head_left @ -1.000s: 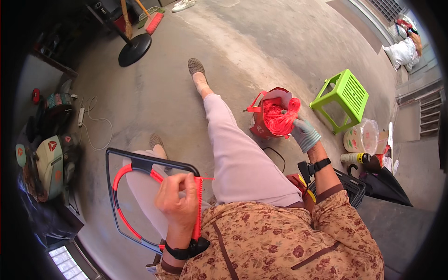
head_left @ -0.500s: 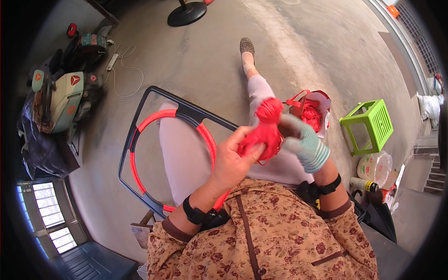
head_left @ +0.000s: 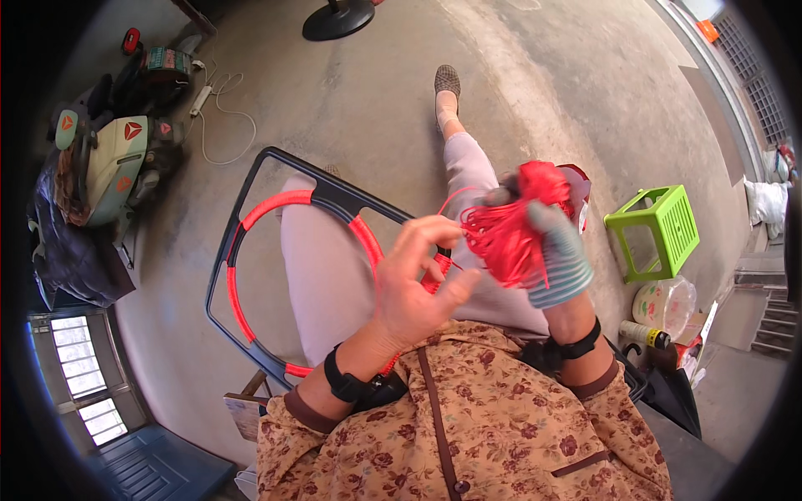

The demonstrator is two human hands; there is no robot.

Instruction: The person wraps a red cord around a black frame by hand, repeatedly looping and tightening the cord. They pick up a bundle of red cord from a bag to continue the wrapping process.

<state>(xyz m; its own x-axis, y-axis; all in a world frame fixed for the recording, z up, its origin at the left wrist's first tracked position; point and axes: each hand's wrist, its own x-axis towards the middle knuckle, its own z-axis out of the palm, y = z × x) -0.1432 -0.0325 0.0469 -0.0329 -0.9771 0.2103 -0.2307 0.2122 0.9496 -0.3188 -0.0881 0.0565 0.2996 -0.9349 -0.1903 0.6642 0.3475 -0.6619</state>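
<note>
In front of the seated person's lap, just above the right thigh: a bundle of red cord (head_left: 505, 242), loose loops hanging, edges a little blurred by motion. Right hand (head_left: 561, 255), in a striped grey-green glove, wrapped around the bundle and gripping it. Left hand (head_left: 422, 280) bare, open, fingers bent and thumb held apart; fingertips near the bundle's loops. Cannot tell whether they touch a strand. Black bands on both wrists.

Across the left thigh, a black frame (head_left: 338, 199) with an inner ring (head_left: 235, 302) wrapped mostly in red. Frame tilted; its near right part passes behind the left hand, where a bit of red wrapping shows between thumb and fingers.

Behind the bundle and mostly hidden by it, a red bag (head_left: 578, 177). Clothing: pale trousers (head_left: 322, 275), flowered brown shirt (head_left: 501, 401), one woven shoe (head_left: 448, 79) stretched out ahead on the concrete floor (head_left: 368, 108).

To the right, a green plastic stool (head_left: 681, 225). Just below it in view, a clear tub (head_left: 672, 302), then a spray can (head_left: 643, 334) lying on its side, black cap outward. White sack (head_left: 767, 203) farther off by the wall.

To the left, a pale green scooter (head_left: 117, 171); near it a white power strip (head_left: 200, 100), its cord looped on the floor. Far ahead, a round black base (head_left: 338, 21).
</note>
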